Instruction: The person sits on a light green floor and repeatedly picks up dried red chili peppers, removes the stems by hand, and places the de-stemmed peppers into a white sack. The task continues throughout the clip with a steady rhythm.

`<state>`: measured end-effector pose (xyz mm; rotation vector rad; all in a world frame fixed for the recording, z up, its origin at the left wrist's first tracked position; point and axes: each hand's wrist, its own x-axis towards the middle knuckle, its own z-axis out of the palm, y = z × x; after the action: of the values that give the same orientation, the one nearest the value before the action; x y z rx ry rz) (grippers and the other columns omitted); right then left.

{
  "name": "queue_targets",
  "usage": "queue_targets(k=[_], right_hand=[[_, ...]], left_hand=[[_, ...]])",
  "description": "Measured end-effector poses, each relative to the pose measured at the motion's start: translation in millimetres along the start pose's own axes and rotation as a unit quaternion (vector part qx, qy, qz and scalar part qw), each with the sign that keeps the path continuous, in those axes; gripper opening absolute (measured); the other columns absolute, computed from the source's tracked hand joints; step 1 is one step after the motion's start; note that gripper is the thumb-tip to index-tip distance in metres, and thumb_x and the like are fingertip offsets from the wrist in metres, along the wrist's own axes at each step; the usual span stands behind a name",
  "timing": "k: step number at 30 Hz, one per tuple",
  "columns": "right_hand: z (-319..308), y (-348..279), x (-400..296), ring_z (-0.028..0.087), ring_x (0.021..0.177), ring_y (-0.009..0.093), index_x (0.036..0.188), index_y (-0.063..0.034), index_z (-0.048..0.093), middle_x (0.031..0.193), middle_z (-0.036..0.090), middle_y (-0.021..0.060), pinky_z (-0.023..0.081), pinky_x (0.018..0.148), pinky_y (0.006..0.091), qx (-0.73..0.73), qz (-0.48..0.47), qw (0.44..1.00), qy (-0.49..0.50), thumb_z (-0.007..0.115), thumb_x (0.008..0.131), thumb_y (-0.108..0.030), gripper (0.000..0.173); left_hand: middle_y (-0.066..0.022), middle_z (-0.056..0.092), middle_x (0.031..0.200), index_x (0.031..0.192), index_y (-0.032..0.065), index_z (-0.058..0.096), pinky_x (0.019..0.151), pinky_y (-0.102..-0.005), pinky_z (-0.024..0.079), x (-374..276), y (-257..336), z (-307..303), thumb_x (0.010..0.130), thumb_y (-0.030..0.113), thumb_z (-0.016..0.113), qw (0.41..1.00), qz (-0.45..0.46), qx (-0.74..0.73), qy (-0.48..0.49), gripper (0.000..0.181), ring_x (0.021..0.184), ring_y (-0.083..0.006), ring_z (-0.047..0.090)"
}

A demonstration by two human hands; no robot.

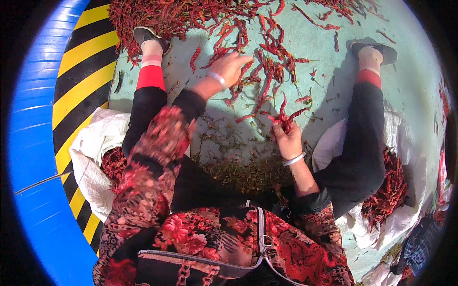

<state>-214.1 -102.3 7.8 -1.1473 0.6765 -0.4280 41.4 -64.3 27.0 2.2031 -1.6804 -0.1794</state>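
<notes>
My left hand (pixel 229 69), a pale bangle at its wrist, is over the scattered dried red chili peppers (pixel 273 69) on the pale green floor. One pepper lies at its fingertips; whether the fingers grip it cannot be made out. Lower and to the right, my right hand (pixel 289 143), also with a pale bangle, holds a small bunch of dried red chili peppers (pixel 284 116) between thumb and fingers, their tips pointing up and outward. Loose stems (pixel 232 139) litter the floor between the hands, thickening into a heap (pixel 247 175) nearer my body.
A large pile of dried chilies (pixel 171 14) lies beyond my left foot. White woven sacks holding chilies stand beside my left leg (pixel 87 153) and right leg (pixel 417 200). A yellow-and-black striped edge (pixel 89 68) and a blue surface (pixel 35 143) run along the left.
</notes>
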Motion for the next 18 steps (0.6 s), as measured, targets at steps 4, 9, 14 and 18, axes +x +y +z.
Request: queue_targets(k=[4, 9, 14, 18], right_hand=[[-2, -9, 3, 0.042, 0.054, 0.003, 0.086, -0.0019, 0.053, 0.066, 0.051, -0.0037, 0.034, 0.047, 0.0187, 0.019, 0.049, 0.998, 0.031, 0.050, 0.081, -0.003, 0.006], [-3, 4, 5, 0.044, 0.047, 0.006, 0.080, -0.0020, 0.052, 0.062, 0.053, 0.0005, 0.034, 0.043, 0.0197, -0.002, -0.003, 1.000, 0.016, 0.051, 0.082, -0.007, 0.006], [5, 3, -8, 0.043, 0.047, 0.006, 0.081, -0.0020, 0.052, 0.063, 0.054, 0.0006, 0.033, 0.042, 0.0193, 0.020, 0.011, 0.999, -0.037, 0.052, 0.082, -0.009, 0.007], [-2, 6, -23, 0.043, 0.047, 0.006, 0.082, -0.0022, 0.054, 0.063, 0.053, 0.0002, 0.033, 0.042, 0.0198, 0.002, 0.018, 0.999, -0.049, 0.053, 0.082, -0.009, 0.007]], left_hand=[[-0.0079, 0.046, 0.094, 0.093, 0.0178, 0.057, 0.070, -0.0370, 0.044, 33, -30, 24, 0.073, 0.008, 0.053, 0.982, 0.039, 0.172, -0.073, 0.022, 0.088, -0.0253, 0.051], [-0.0040, 0.046, 0.098, 0.083, 0.0119, 0.054, 0.070, -0.0373, 0.043, 5, -35, 12, 0.072, 0.010, 0.056, 0.991, 0.033, 0.076, -0.104, 0.012, 0.087, -0.0255, 0.052], [-0.0071, 0.044, 0.105, 0.096, 0.0157, 0.053, 0.069, -0.0392, 0.044, -8, -11, 14, 0.072, 0.006, 0.054, 0.997, -0.039, 0.025, -0.058, 0.026, 0.086, -0.0288, 0.053], [-0.0102, 0.041, 0.106, 0.098, 0.0180, 0.054, 0.070, -0.0417, 0.044, 14, -13, 26, 0.071, 0.005, 0.055, 0.980, -0.105, 0.127, -0.113, 0.030, 0.088, -0.0313, 0.052]])
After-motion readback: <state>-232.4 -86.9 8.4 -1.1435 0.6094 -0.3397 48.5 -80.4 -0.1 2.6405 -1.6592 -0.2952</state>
